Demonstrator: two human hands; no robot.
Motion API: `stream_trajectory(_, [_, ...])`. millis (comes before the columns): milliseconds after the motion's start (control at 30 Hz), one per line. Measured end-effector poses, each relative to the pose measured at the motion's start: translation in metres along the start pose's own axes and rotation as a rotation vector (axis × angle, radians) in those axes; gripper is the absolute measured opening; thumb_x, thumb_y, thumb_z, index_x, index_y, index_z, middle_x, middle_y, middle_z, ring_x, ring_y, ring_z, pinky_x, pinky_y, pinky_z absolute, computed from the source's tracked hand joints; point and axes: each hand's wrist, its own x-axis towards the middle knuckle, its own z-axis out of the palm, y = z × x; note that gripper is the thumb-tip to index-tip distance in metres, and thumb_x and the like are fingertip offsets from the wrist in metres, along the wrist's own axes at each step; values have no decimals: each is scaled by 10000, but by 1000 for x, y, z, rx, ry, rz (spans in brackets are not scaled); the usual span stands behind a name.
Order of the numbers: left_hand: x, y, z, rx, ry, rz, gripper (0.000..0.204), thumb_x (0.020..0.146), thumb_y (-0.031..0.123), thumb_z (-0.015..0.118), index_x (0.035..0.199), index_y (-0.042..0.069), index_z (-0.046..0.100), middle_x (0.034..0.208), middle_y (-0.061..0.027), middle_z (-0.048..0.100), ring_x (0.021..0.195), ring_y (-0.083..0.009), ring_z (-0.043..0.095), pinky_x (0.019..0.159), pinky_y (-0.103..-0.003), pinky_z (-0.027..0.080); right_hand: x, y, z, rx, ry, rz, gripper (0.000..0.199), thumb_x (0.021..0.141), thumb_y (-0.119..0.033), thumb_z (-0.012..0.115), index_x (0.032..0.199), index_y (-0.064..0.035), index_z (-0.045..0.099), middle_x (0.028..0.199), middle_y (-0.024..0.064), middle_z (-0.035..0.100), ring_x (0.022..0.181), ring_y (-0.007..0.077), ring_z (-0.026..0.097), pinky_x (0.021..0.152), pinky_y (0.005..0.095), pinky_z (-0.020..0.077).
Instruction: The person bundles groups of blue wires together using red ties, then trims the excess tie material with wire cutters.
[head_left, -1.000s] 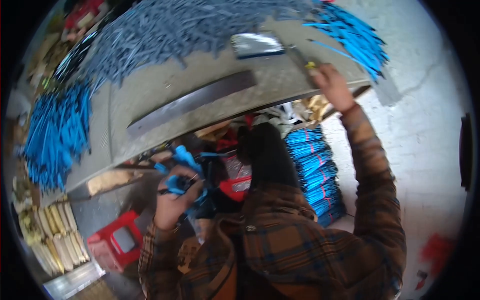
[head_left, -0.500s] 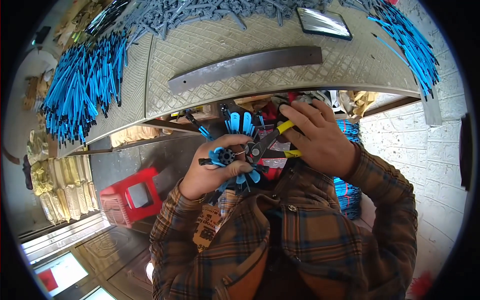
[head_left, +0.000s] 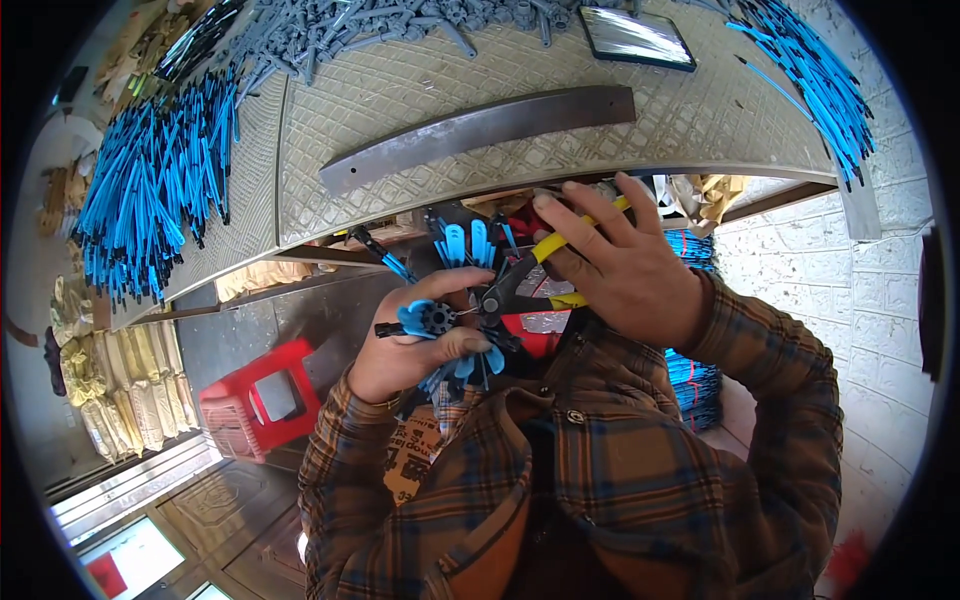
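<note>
My left hand [head_left: 400, 335] grips a black round hub [head_left: 439, 317] with blue strips and black-tipped arms fanning out around it. Thumb and forefinger curl about the hub, and a thin bit of wire seems to show between them. In my right hand [head_left: 640, 285] is a pair of pliers [head_left: 491, 303] with yellow handles, spread wide apart. Its dark jaws reach to the hub, close to my left fingertips; whether they touch the wire I cannot tell. Some of the blue-strip piece lies hidden behind my left hand.
Beyond my hands runs a bench [head_left: 420, 90] bearing a curved metal bar [head_left: 480, 135], a pile of grey plastic parts [head_left: 400, 20] and a phone-like slab [head_left: 637, 38]. Bundles of blue rods lie left [head_left: 160, 190] and right [head_left: 810, 80]. A red plastic stool [head_left: 258, 400] stands lower left.
The pliers' yellow handles have spread farther apart, and my right fingers have opened out with the upper one. My left hand still holds the hub, shifted slightly left in view.
</note>
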Motion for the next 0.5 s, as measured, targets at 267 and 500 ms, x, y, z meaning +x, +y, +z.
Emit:
stream_trajectory(267, [1, 8, -2, 62, -28, 64, 494, 704, 140, 757, 1132, 5, 550, 976, -94, 630, 846, -145, 589, 750, -264, 468, 1, -9, 21, 70, 111, 32, 203, 739, -130, 605, 929, -57, 617, 1286, 108, 442, 1150, 296, 432, 983, 507, 272])
stream_trajectory(500, [0, 6, -4, 40, -34, 83, 466, 704, 122, 756, 1111, 2, 563, 972, -84, 627, 847, -144, 586, 750, -268, 468, 0, -7, 30, 118, 184, -3, 210, 699, -94, 646, 904, -60, 613, 1237, 81, 468, 993, 253, 479, 836, 431, 361])
